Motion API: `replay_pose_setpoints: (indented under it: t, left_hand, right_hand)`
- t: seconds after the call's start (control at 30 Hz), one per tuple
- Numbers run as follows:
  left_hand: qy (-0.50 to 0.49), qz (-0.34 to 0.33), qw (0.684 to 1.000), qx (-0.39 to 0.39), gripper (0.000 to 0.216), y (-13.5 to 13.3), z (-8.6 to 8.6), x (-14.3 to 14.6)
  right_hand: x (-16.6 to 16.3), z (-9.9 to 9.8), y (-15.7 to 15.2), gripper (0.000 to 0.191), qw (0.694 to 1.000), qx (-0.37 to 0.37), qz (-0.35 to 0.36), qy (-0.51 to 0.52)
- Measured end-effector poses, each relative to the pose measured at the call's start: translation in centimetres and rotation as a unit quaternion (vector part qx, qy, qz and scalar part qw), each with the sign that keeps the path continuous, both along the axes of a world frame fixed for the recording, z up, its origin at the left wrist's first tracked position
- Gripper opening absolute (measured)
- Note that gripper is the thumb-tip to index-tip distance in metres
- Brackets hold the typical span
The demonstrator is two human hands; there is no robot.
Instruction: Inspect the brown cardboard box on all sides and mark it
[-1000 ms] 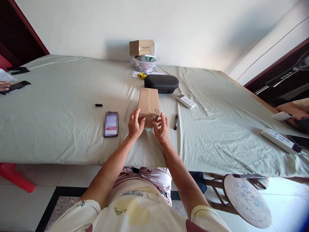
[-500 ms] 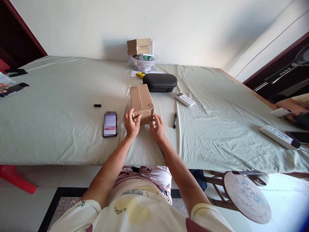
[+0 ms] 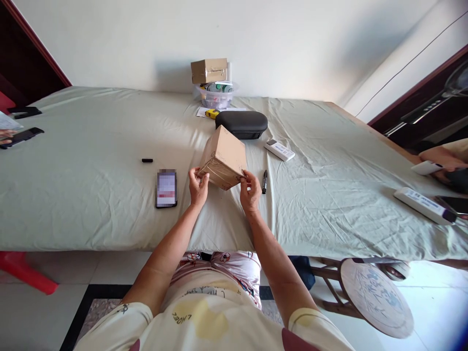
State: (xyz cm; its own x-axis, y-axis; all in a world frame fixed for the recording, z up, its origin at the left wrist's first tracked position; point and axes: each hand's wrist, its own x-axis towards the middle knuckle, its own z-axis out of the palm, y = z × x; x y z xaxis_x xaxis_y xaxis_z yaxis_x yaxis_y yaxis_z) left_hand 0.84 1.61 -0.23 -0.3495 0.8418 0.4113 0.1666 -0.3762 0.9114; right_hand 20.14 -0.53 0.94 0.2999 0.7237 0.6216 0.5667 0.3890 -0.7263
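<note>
A brown cardboard box (image 3: 227, 153) is tilted on one edge in front of me, with pen scribbles on its faces. My left hand (image 3: 199, 186) pinches its near left corner between thumb and fingers. At the near right corner, my right hand (image 3: 250, 191) grips it the same way. Right of that hand lies an uncapped black marker (image 3: 264, 182). Its black cap (image 3: 147, 160) rests farther left on the cloth, above a phone (image 3: 166, 188) with a lit, blurred screen. The underside of the box is hidden.
Behind the box sit a black hard case (image 3: 242, 124), a yellow tape measure (image 3: 212, 114) and a plastic tub (image 3: 216, 99) topped by another carton (image 3: 209, 71). A white device (image 3: 280, 150) lies to the right. Other people's hands show at both sides; a stool (image 3: 376, 297) stands below right.
Both hands have rolled the box over sideways, so it has gone from lying flat to tilted on an edge. My right hand has shifted slightly right.
</note>
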Motion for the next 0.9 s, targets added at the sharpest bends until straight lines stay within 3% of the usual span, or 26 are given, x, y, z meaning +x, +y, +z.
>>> replay_pose_setpoints:
  t: [0.17,0.47,0.7,0.9]
  left_hand:
    - [0.037,0.048,0.994,-0.087,0.034,-0.7,0.7,0.1]
    - [0.065,0.047,0.992,-0.098,0.035,-1.0,1.6,0.0]
    - [0.086,0.065,0.989,-0.106,0.026,-0.4,0.8,-0.3]
    - [0.093,0.074,0.986,-0.117,0.034,0.0,0.5,-0.5]
  right_hand:
    - [-0.1,0.2,-0.1,0.033,0.999,0.042,-0.023,-0.007]
    - [-0.3,0.3,0.0,0.034,0.999,0.041,0.019,0.014]
    - [-0.3,0.1,0.0,0.037,0.997,-0.027,0.068,0.037]
    - [-1.0,0.0,-0.4,0.040,0.987,-0.061,0.140,0.054]
